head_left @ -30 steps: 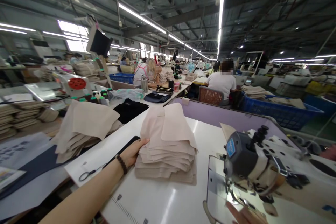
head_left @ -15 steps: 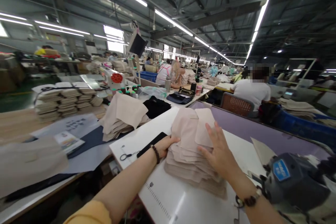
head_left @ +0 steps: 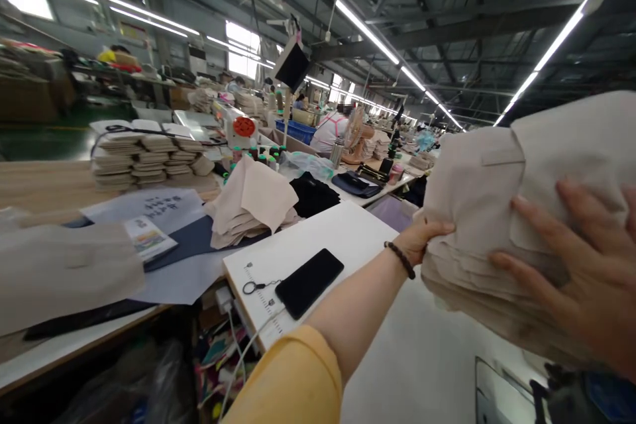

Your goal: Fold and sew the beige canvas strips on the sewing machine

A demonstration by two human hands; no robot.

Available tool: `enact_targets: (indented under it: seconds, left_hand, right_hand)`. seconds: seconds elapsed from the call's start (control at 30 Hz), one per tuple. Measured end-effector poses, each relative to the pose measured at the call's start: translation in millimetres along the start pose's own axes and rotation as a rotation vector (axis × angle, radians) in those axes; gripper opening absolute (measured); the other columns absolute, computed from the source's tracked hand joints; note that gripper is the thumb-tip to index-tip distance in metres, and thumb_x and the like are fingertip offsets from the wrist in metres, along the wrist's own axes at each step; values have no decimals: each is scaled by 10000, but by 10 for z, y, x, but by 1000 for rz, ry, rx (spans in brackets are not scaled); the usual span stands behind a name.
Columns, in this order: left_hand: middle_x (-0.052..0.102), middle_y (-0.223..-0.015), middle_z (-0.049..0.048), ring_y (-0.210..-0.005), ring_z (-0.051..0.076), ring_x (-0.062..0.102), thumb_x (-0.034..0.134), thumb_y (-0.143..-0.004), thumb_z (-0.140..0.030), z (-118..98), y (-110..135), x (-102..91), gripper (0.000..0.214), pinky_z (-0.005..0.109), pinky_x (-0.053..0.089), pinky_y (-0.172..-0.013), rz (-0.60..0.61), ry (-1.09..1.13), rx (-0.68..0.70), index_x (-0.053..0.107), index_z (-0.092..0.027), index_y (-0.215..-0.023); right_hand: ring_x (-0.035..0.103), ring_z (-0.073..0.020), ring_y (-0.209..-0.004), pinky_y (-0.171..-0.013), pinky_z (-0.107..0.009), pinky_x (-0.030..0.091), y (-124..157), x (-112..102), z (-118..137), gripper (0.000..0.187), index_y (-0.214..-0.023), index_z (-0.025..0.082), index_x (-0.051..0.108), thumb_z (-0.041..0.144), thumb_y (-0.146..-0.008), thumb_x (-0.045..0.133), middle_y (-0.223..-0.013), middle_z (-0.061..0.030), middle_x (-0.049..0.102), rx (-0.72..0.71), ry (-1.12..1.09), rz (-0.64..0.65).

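Note:
A thick stack of beige fabric pieces [head_left: 470, 179] is at the right, tilted up over the white tabletop [head_left: 392, 338]. My left hand [head_left: 422, 238] grips the stack's left edge, thumb on top and the other fingers hidden beneath. Spread over the upper face of the stack is my right hand [head_left: 576, 258], slightly blurred, its fingers apart and flat against the cloth. The top piece shows a small slit-like seam. A black phone [head_left: 311, 281] with a ring strap lies on the tabletop, left of my left forearm.
Another beige fabric pile [head_left: 253, 205] and black cloth [head_left: 313, 192] sit beyond the table's far left edge. Bundled fabric stacks [head_left: 144, 162] stand farther left. A dark machine part [head_left: 571, 391] is at the lower right. A white cable [head_left: 243, 351] hangs off the near edge.
The fabric stack has moved right and closer to me, tilting up with both hands on it. The phone is now fully uncovered. My view has turned somewhat to the left.

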State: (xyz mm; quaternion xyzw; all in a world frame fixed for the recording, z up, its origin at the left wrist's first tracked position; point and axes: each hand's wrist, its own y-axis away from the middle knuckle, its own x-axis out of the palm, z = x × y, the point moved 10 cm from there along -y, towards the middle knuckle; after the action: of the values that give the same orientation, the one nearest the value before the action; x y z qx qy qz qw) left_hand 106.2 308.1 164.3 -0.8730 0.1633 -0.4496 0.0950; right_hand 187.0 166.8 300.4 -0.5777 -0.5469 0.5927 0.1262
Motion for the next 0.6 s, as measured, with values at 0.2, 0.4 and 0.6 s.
enact_targets:
  seconds: [0.2, 0.4, 0.6]
  left_hand:
    - [671, -944, 110, -892, 220, 630, 726, -656, -211, 391, 204, -631, 386, 347, 481, -845, -128, -23, -129, 615, -91, -1007]
    - [578, -1073, 71, -890, 177, 597, 533, -886, -292, 773, 492, -1372, 275, 369, 521, -754, -355, -133, -267, 528, -144, -1118]
    - [663, -959, 91, -846, 209, 646, 690, -707, -118, 761, 484, -1445, 435, 367, 531, -785, -358, -145, -257, 532, -141, -1112]
  right_hand:
    - [116, -403, -1334, -991, -642, 224, 255, 982, 26, 546, -1339, 246, 417, 480, -846, 421, -1481, -69, 213, 12, 81, 434]
    - [327, -398, -1256, -941, -499, 378, 1042, 1911, -101, 552, -1377, 156, 374, 356, -876, 486, -1447, -114, 296, 249, 21, 710]
    - [316, -348, -1273, -982, -463, 332, 1062, 1849, -23, 405, -1320, 199, 463, 229, -925, 380, -1403, -56, 390, 283, -17, 645]
